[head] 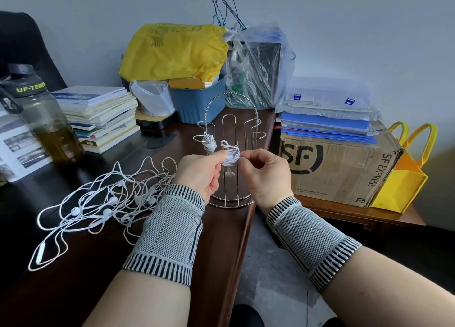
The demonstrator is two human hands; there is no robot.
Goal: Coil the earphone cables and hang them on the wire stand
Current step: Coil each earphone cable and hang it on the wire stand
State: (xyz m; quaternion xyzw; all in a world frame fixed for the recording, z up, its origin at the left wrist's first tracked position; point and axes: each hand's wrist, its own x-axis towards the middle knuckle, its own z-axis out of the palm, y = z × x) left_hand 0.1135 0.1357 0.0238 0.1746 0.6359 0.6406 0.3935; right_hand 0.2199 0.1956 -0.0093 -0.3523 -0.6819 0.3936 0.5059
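Note:
A chrome wire stand with upright loops and a curved handle stands on the dark desk near its right edge. One coiled white earphone cable hangs on the stand's left hook. A second coiled white earphone bundle is held in front of the stand, pinched between my left hand and my right hand; an earbud dangles below it. A tangle of several loose white earphones lies on the desk to the left of my left wrist.
A water bottle and a stack of books sit at the left. A blue bin with a yellow bag and plastic-wrapped items stands behind the stand. An SF Express cardboard box and a yellow tote rest on a lower table at right.

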